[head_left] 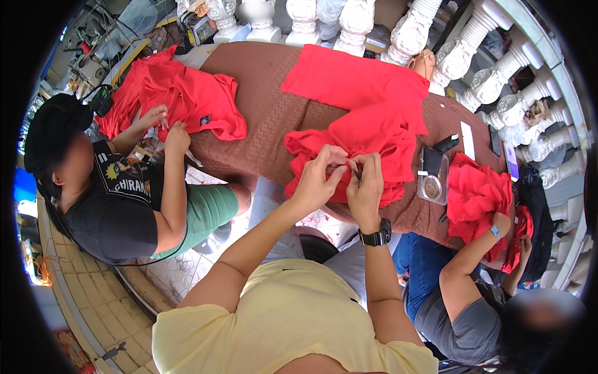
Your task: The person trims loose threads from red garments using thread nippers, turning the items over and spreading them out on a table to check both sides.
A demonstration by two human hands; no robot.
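Pinching with their fingertips, the left hand (321, 177) and the right hand (366, 190) are gripping the red garment (380, 131), which is lying beneath and beyond them on the brown-covered table (261, 81). Right of the right hand, a clear container (441, 194) is sitting. Well left of the left hand, another red cloth (177, 93) is showing a small dark label (204, 119); a co-worker's black shirt (118, 215) is bearing printed lettering.

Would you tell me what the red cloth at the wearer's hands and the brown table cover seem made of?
The red cloth: matte fabric, perhaps knit, judging by its soft folds; fibre unclear. The brown table cover: probably textile, dull, with a repeating surface pattern.
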